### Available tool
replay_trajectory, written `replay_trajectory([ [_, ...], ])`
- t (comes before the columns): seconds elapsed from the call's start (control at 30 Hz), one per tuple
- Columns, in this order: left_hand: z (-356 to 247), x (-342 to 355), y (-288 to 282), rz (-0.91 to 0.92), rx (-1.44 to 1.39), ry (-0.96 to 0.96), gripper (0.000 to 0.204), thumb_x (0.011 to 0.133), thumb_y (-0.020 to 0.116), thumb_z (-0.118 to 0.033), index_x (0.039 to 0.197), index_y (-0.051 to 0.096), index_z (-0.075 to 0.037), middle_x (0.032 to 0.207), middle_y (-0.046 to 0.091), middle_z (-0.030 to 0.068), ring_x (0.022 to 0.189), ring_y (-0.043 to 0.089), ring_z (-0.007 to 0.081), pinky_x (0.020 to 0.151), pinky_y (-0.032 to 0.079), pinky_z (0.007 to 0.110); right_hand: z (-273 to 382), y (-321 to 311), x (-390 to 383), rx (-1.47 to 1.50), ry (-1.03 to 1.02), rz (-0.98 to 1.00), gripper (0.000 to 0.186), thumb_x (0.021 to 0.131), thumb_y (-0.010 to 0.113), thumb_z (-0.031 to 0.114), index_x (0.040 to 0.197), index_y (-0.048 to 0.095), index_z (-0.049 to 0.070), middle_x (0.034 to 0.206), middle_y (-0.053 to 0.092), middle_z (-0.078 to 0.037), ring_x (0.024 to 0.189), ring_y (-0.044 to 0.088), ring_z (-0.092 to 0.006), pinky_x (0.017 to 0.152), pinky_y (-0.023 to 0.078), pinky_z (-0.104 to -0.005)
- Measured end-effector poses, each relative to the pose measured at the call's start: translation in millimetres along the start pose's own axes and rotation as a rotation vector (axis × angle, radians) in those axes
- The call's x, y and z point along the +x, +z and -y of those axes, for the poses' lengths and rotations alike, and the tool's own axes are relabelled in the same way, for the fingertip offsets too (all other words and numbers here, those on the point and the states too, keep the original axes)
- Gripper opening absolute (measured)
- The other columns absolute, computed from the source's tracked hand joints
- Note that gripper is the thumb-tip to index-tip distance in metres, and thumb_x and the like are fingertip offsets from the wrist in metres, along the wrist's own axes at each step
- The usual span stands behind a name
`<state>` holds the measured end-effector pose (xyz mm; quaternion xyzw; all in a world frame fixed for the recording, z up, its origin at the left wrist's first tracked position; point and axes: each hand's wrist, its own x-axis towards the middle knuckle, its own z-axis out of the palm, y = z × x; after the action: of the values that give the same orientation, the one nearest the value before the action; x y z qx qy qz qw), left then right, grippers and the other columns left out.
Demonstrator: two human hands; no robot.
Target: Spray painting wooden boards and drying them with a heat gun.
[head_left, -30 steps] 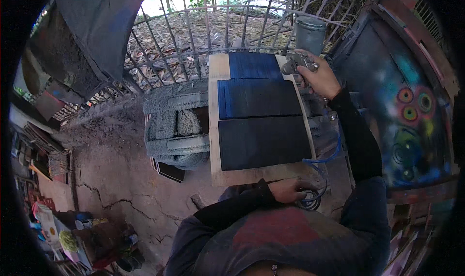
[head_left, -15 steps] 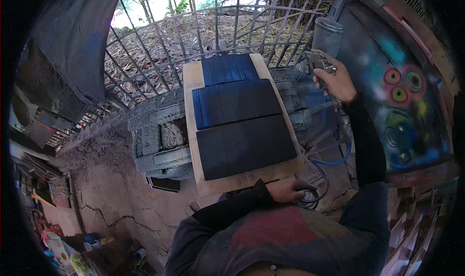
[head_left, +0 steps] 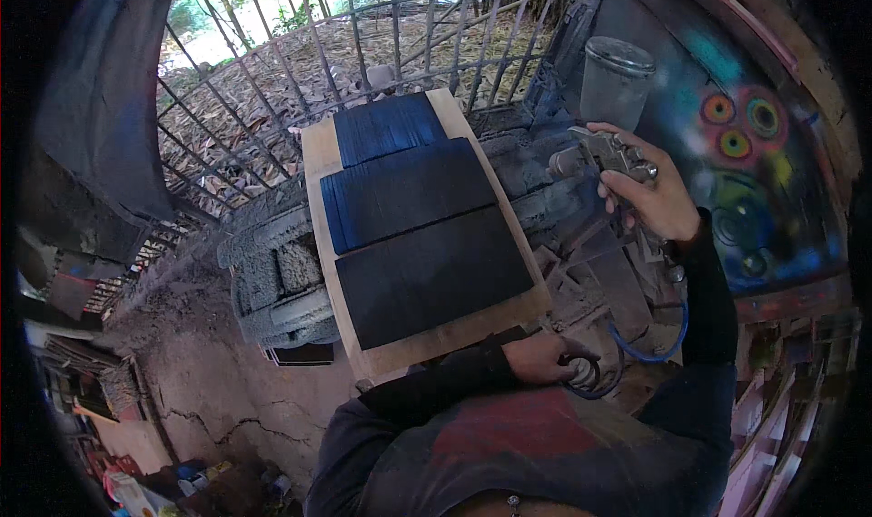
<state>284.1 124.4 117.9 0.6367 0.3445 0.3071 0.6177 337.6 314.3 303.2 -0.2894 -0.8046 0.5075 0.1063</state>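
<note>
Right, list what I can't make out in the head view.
In the head view:
Silver metal spray gun: handle, mostly hidden by the right hand.
Rough grey crusted stand: its middle, covered by the pale rectangular wooden board.
Dark grey hanging cloth: its top, cut off by the upper edge.
Mixed clutter, lower left: too small and dim.

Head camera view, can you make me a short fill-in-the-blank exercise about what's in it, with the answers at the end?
1. The right hand holds the spray gun on the ____ (left or right) side of the wooden board.
2. The number of dark panels lying on the wooden board is ____.
3. The hose below the right hand is coloured ____.

Missing words: right; three; blue.
</note>
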Motion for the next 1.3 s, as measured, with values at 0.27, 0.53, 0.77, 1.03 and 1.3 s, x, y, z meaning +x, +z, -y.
replay_trajectory([
  [0.27,-0.1,14.6,0.4,0.025,-0.065,-0.002,0.047,0.089,0.053,-0.021,0.133,0.055,-0.005,0.116,0.064,0.0221,0.105,0.063,0.0322,0.091,0.049,0.038,-0.4,-7.1,-17.3,-0.006,0.082,0.038,0.055,0.092,0.055,0.005,0.144,0.043,0.015,0.080,0.060,0.000,0.065,0.058,-0.0058,0.047,0.047,-0.0192],
  [0.53,7.1,18.5,0.5,-0.056,0.028,0.038,0.045,0.092,0.052,-0.013,0.136,0.051,-0.003,0.117,0.064,0.0209,0.104,0.064,0.0289,0.091,0.049,0.039,-23.0,0.1,29.6,-0.014,-0.064,0.060,0.054,0.093,0.055,0.005,0.144,0.042,0.013,0.079,0.059,0.000,0.065,0.058,-0.0069,0.046,0.045,-0.0191],
  [0.77,7.5,14.8,-5.0,-0.144,-0.045,0.025,0.050,0.087,0.052,-0.013,0.136,0.052,-0.004,0.117,0.064,0.0227,0.105,0.064,0.0328,0.092,0.048,0.040,-30.3,5.7,68.9,-0.029,-0.139,-0.005,0.051,0.093,0.055,0.006,0.142,0.046,0.013,0.078,0.059,0.000,0.063,0.055,-0.0061,0.047,0.044,-0.0228],
  [1.03,5.7,19.7,-8.4,-0.183,-0.077,0.005,0.050,0.086,0.052,-0.014,0.136,0.052,-0.005,0.112,0.065,0.0242,0.101,0.064,0.0325,0.090,0.049,0.041,-26.3,9.1,75.3,-0.030,-0.187,0.022,0.052,0.091,0.056,0.002,0.141,0.048,0.012,0.078,0.058,-0.001,0.064,0.053,-0.0061,0.052,0.045,-0.0228],
  [1.3,-3.0,29.8,-13.8,-0.161,-0.065,-0.026,0.047,0.088,0.052,-0.016,0.134,0.055,-0.008,0.116,0.064,0.0228,0.104,0.063,0.0330,0.091,0.049,0.042,-17.1,-3.1,38.7,-0.165,-0.156,0.226,0.052,0.092,0.054,0.003,0.142,0.046,0.013,0.078,0.060,0.000,0.065,0.056,-0.0043,0.048,0.043,-0.0196],
])
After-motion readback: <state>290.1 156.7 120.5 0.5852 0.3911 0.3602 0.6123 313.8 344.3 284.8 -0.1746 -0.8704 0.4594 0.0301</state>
